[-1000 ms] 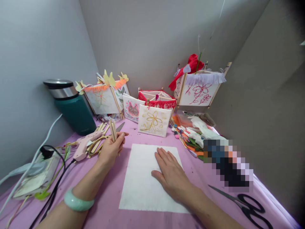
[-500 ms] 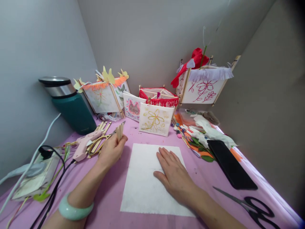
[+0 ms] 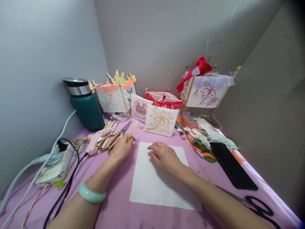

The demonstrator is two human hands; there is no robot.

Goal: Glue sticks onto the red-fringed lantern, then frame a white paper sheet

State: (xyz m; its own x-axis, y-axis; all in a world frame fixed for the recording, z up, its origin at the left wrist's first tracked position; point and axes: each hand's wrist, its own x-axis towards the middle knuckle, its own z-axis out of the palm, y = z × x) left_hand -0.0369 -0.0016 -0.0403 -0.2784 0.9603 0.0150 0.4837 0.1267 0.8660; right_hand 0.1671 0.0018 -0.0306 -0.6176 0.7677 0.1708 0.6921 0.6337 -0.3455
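Note:
My left hand (image 3: 122,148) grips a small bundle of wooden sticks (image 3: 132,129), their tips pointing up and to the right, just left of a white paper sheet (image 3: 162,184) lying on the purple tabletop. A pale green bangle sits on that wrist. My right hand (image 3: 164,156) rests on the sheet's upper part with the fingers curled toward its top left corner; whether it pinches the paper I cannot tell.
Gold-handled scissors (image 3: 111,138), a pink glue gun (image 3: 95,142) and loose sticks lie left of the sheet. A teal flask (image 3: 87,106) and several paper lanterns (image 3: 160,119) line the back. A black phone (image 3: 232,168), black scissors (image 3: 258,208) and craft scraps sit right. Cables run at left.
My right hand has slid up the sheet and curled its fingers near the top left corner. My left hand has tilted the sticks rightward, closer to the paper. The view shifted left.

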